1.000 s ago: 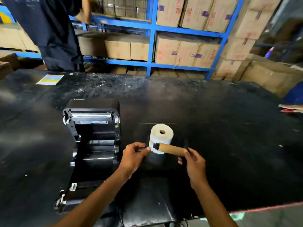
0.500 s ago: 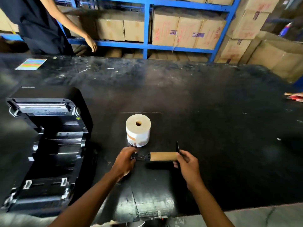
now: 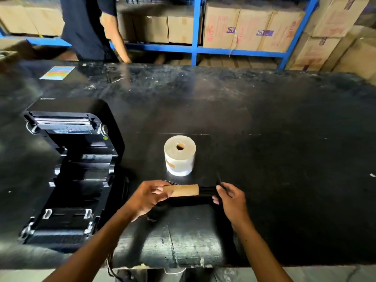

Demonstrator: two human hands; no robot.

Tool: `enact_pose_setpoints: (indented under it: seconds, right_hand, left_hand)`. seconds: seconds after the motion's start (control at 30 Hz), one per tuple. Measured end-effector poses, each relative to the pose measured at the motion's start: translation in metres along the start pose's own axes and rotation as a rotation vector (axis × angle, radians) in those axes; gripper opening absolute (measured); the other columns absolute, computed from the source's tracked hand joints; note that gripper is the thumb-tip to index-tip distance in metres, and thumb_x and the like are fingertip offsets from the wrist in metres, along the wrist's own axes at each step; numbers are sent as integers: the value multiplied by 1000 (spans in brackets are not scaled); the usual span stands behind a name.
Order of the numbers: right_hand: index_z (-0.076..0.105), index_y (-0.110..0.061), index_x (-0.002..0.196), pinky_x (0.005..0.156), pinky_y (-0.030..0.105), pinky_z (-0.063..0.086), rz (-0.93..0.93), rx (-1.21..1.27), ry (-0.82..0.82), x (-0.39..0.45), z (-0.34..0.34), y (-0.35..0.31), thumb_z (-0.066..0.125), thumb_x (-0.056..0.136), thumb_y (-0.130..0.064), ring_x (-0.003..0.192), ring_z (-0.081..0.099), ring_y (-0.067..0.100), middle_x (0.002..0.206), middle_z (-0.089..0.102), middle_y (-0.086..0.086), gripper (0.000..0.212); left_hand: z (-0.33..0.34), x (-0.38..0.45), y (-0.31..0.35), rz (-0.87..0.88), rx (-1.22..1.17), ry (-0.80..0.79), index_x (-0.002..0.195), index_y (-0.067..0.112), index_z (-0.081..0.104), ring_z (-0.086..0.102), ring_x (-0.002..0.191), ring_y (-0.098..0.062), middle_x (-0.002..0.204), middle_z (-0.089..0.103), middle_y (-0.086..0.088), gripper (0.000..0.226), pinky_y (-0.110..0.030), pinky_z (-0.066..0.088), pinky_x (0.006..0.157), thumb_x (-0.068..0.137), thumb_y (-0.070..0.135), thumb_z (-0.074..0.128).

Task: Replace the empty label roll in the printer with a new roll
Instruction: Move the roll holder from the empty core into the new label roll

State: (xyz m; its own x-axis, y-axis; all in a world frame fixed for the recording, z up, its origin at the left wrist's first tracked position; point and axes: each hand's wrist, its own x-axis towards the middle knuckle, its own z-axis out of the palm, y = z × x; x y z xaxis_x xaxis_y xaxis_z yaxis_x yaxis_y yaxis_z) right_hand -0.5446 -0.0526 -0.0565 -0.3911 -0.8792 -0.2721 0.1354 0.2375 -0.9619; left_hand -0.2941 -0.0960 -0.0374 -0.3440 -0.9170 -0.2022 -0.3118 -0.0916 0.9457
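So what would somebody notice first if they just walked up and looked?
Probably the white label roll standing on end in the middle of the black table, bright against the dark top. Just in front of it, the left hand and right hand hold a brown cardboard core on a black spindle between them. At the left sits the black printer with its lid open.
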Motion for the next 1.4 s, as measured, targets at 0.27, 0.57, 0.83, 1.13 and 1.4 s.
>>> enact_pose_setpoints:
  seconds: [0.27,0.57,0.83,1.13,1.4]
  right_hand:
    - [72,-1,87,56,3,44,-59,-378,-87,0,-26,7,71,80,-4,69,59,8,74,67,3,8]
    - [70,-17,74,54,8,42,-31,-644,-140,-20,-2,28,78,72,-20,67,63,8,68,69,-6,9]
    - [68,-16,99,72,25,45,28,-724,-77,-6,-2,-5,76,72,-42,83,61,15,90,65,0,38]
    - [51,-25,129,97,36,42,-358,-846,-244,45,104,-80,69,76,-44,124,44,28,141,36,9,59]
    - [55,-17,111,84,38,47,-380,-1124,-223,68,124,-69,72,67,-53,112,48,32,141,30,7,60]
  left_hand:
    - [-15,-4,-23,-89,-60,259,94,19,73,63,74,-6,84,72,0,13,-14,49,68,81,15,74]
    - [20,-9,-45,-18,255,94,96,22,73,59,68,3,82,69,9,23,-15,45,65,75,16,80]
    - [15,8,-33,50,280,249,88,27,72,64,79,-7,89,69,5,6,-22,47,71,83,25,72]
    - [-17,75,21,-374,-309,287,140,13,44,55,118,-28,129,58,-15,64,-42,44,100,97,56,27]
    - [-20,80,29,-423,-262,185,129,17,57,56,114,-24,128,61,-10,64,-41,43,102,96,59,21]
